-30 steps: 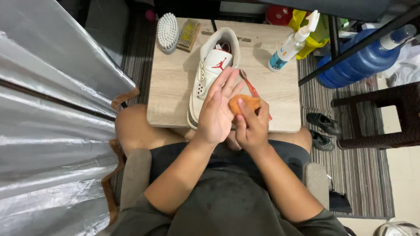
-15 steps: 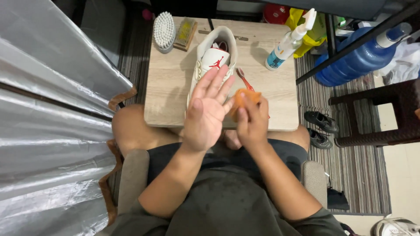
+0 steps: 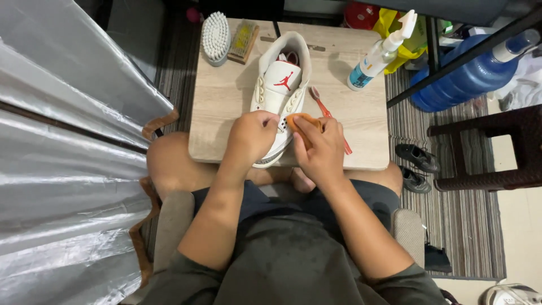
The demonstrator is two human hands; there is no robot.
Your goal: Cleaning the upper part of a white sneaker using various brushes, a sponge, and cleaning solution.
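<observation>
A white high-top sneaker with a red emblem on its tongue lies on a small light wooden table, toe toward me. My left hand is curled over the toe, gripping it. Beside it, my right hand presses a small orange cloth against the sneaker's right side near the toe. A red-handled toothbrush lies on the table just right of the shoe, partly under my right hand.
A white scrub brush and a wooden-backed brush lie at the table's far left. A spray bottle stands far right. Silver sheeting hangs left. A blue water jug, dark stool and black shoes sit right.
My left hand, flat and open above the sneaker before, has closed down onto the toe. My right hand with the orange cloth has moved against the shoe's side.
</observation>
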